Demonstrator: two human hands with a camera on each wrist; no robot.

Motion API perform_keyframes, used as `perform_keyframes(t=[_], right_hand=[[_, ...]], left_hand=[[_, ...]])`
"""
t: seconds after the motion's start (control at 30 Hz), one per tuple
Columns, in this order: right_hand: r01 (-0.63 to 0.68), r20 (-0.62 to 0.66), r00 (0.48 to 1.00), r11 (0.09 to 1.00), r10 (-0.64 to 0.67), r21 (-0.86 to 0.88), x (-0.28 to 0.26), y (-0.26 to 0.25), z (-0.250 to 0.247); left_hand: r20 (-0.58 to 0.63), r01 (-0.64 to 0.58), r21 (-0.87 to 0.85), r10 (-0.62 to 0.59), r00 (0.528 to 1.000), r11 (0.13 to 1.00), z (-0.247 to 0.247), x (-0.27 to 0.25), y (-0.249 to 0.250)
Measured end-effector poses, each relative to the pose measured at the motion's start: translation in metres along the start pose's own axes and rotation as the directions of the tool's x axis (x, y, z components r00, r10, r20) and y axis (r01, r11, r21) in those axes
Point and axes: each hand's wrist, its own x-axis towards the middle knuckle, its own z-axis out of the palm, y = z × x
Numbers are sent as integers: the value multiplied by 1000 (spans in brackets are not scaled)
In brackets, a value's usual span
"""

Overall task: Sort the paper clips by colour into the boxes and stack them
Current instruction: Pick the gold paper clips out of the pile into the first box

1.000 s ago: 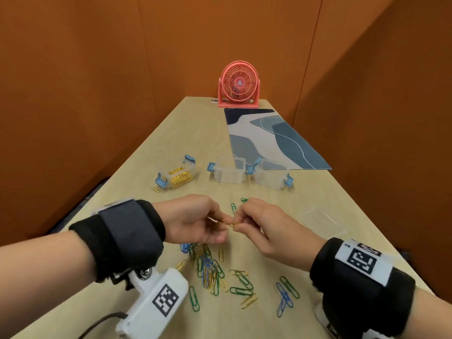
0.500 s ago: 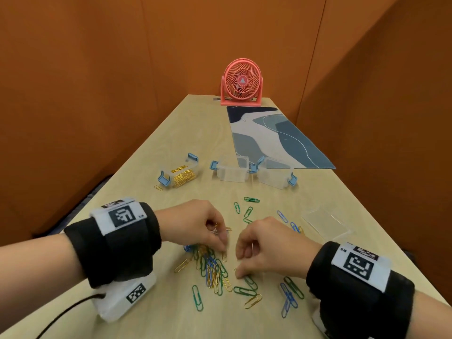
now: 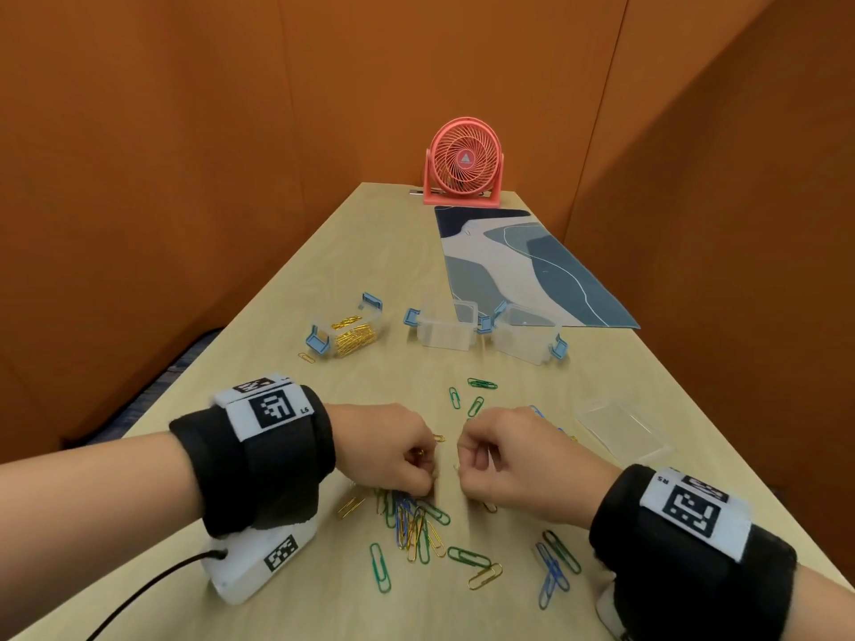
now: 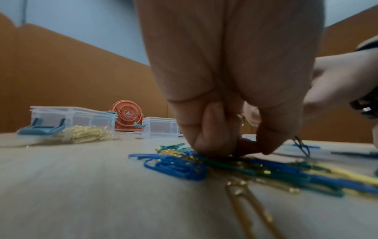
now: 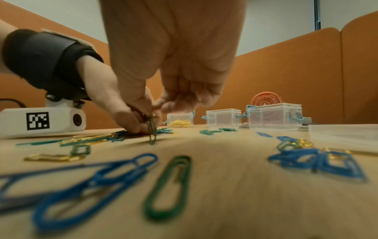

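A mixed pile of blue, green and gold paper clips lies on the table's near end, with more scattered around it. My left hand is down on the pile's far edge, fingers curled, with gold paper clips showing in its grip. Close to its right, my right hand is curled and pinches a green paper clip that stands on end on the table. Farther back sit a clear box of gold clips and two clear boxes that look empty.
A clear lid lies to the right of my hands. A blue patterned mat and a pink fan occupy the far end. Orange partition walls close in the table on three sides.
Both hands were raised and met over a gold clip a second ago. They have since dropped onto the pile, and the right hand now has a green clip.
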Motion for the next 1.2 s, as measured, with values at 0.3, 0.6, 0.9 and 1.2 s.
perform_keyframes(t=[0.3,0.6,0.9,1.2], right_hand=[[41,-291,957,985,9,165,1,2,-1],[-57,-223,968,968,113,244,3,6,0],[242,-391,912,932,-124,270,3,-4,0],[375,-409,863,919,-298,122,15,-10,6]], left_hand=[[-213,79,-145,-109,971,986,-7,-2,0],[-157,119,-157,-143,977,980,5,5,10],[112,231,-898,-313,943,374,-9,-6,3],[139,109,-986,-251,958,-129,-4,1,-2]])
